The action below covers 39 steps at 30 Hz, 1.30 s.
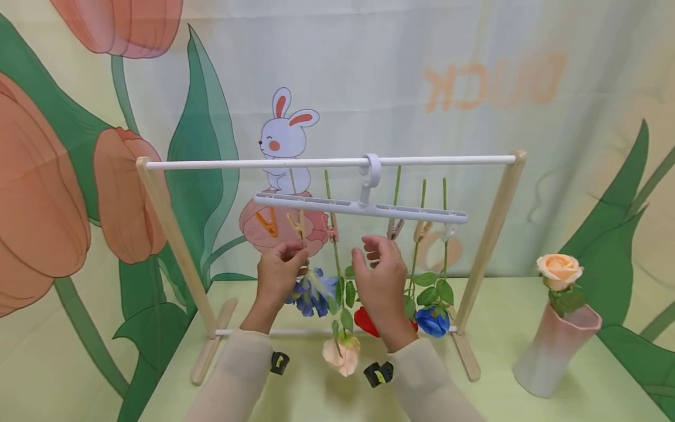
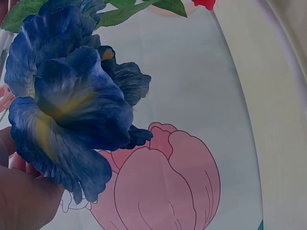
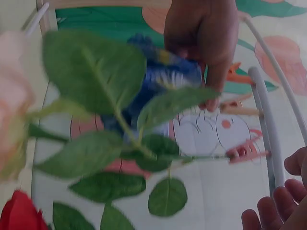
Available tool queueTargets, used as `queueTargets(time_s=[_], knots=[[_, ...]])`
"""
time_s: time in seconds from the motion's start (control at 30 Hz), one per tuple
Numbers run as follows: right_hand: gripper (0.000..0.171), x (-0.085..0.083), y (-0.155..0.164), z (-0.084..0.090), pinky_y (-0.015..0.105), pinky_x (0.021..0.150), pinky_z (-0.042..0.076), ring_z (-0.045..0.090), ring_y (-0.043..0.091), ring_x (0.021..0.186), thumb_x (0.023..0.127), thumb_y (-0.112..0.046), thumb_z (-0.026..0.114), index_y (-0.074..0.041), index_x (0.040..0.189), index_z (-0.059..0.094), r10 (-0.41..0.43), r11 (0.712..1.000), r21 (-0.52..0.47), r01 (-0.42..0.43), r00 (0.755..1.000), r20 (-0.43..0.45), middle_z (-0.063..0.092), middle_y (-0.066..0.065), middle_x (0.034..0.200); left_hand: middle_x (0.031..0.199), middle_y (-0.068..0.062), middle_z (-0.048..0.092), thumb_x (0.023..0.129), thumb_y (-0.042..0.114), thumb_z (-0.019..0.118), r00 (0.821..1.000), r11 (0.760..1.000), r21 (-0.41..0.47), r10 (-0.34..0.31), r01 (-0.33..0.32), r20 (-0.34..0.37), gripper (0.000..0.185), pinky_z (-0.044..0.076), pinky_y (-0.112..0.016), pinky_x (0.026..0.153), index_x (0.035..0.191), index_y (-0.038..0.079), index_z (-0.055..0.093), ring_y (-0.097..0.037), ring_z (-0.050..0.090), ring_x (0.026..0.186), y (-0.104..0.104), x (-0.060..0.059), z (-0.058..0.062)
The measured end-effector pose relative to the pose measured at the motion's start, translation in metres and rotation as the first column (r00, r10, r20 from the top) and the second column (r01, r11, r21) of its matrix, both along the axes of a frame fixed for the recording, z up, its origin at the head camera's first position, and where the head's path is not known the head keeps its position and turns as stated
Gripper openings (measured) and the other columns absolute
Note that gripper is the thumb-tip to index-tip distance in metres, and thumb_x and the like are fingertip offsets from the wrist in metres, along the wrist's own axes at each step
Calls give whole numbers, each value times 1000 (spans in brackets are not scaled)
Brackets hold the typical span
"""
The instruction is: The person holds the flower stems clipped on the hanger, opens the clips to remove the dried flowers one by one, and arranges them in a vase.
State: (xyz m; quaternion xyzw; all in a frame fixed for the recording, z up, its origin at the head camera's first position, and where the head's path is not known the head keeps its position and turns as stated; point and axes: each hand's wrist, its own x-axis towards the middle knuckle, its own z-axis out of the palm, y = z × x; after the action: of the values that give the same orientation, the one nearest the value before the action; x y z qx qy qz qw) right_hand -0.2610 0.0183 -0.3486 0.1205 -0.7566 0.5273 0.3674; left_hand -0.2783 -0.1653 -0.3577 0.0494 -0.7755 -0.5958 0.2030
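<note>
Blue ruffled flower (image 1: 314,292) upside down, stem (image 1: 293,180) pinched by left hand (image 1: 278,274), right hand (image 1: 383,276) relaxed, grip apart

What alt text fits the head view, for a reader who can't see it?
A person's left hand holds a blue flower below a white clip hanger, while the right hand is raised nearby, apparently empty. The hanger hooks over a white rack bar, with more flowers hanging head-down from its clips; a vase holding a peach rose stands at right.

The white, bar-shaped plastic hanger (image 1: 321,206) looks smooth and satiny; the pale, slanting wooden posts (image 1: 490,240), matt; the blue, ruffled cloth-like flower (image 2: 86,103), matt (finely veined).
</note>
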Motion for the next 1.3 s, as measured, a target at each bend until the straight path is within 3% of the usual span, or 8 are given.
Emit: queueTargets(time_s=[0.3, 0.47, 0.63, 0.73, 0.87, 1.0, 1.3], knots=[[22, -9, -45, 12, 40, 76, 57, 67, 28, 84, 91, -15, 73, -3, 110, 70, 34, 998, 54, -33, 999, -21, 70, 12, 96, 103, -22, 75, 94, 16, 73, 1000, 1000, 14, -11, 12, -29, 21, 63, -32, 74, 111, 3, 74, -22, 76, 81, 3, 4, -1], [23, -11, -58, 16, 41, 76, 56, 66, 30, 84, 91, -16, 73, -3, 110, 69, 38, 999, 39, -37, 999, -2, 69, 12, 94, 101, -19, 76, 94, 18, 74, 999, 1000, 4, -16, 16, -30, 22, 63, -33, 75, 112, 5, 75, -22, 76, 82, 5, 7, 0], [25, -9, -75, 22, 41, 74, 57, 67, 29, 87, 90, -17, 74, -4, 110, 69, 48, 999, -14, -48, 998, 26, 69, 12, 97, 97, -16, 75, 95, 18, 73, 1000, 1000, -15, 14, -14, -26, 21, 63, -33, 74, 113, 6, 76, -19, 74, 79, 3, 10, 2], [26, -9, -90, 24, 39, 76, 58, 67, 25, 88, 90, -16, 73, -4, 112, 68, 53, 995, -82, -50, 998, 36, 68, 11, 101, 94, -16, 75, 95, 17, 71, 997, 995, -68, 66, -68, -29, 18, 63, -32, 73, 109, 6, 77, -16, 69, 75, 1, 11, 2], [29, -9, -106, 26, 37, 77, 57, 66, 26, 90, 91, -20, 74, -5, 115, 67, 50, 985, -169, -42, 998, 43, 67, 12, 105, 100, -16, 77, 94, 15, 71, 993, 979, -164, 117, -119, -24, 20, 62, -40, 83, 111, 6, 77, -27, 72, 86, -1, 13, 1], [32, -9, -115, 28, 38, 77, 54, 65, 29, 90, 90, -25, 77, -4, 111, 66, 26, 978, -207, -16, 999, 43, 66, 13, 102, 111, -18, 77, 94, 15, 72, 993, 974, -192, 118, -120, -26, 27, 60, -47, 91, 119, 5, 75, -34, 74, 101, -1, 15, 1], [29, -11, -125, 25, 37, 76, 53, 63, 24, 87, 86, -20, 80, -4, 105, 65, -28, 978, -206, 34, 999, 32, 65, 10, 96, 110, -17, 77, 94, 14, 71, 993, 977, -178, 115, -118, -29, 26, 60, -47, 90, 118, 6, 76, -33, 74, 100, -7, 20, 0]])
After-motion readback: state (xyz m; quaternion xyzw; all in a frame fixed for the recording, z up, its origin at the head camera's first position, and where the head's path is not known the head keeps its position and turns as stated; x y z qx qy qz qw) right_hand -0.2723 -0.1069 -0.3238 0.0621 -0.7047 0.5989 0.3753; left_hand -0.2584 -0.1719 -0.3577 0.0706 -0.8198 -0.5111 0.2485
